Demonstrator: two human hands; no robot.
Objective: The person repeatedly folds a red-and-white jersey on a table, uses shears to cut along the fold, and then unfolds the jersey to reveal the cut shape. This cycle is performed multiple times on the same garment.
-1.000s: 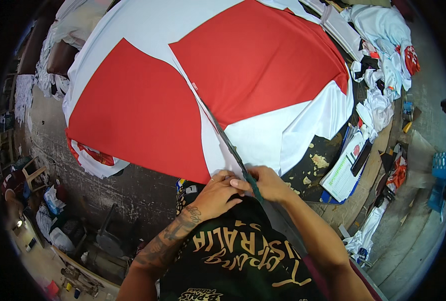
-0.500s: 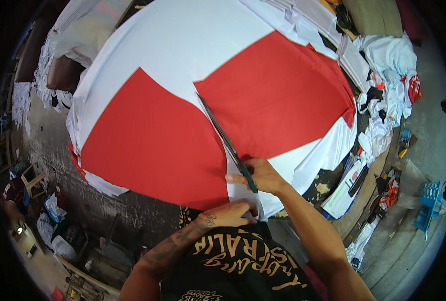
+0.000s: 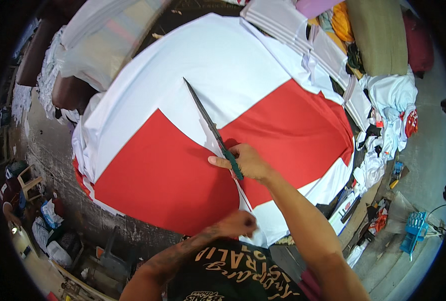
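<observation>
A large white fabric with two red panels covers the work surface, a cut running between the panels. My right hand grips long dark scissors with green handles, its thumb out to the left; the blades point away over the white area. Below it, my left hand is at the near end of the cut, over the cloth, fingers curled but blurred; whether they hold cloth I cannot tell.
Folded white fabric, cushions and cloth scraps line the back and right. A blue plastic item is at lower right. A plastic chair stands at left, near what looks like a person's arm.
My right hand and the scissors have moved away from me along the cut, the blade tips now in the white area. My left hand has separated from the right, staying nearer me.
</observation>
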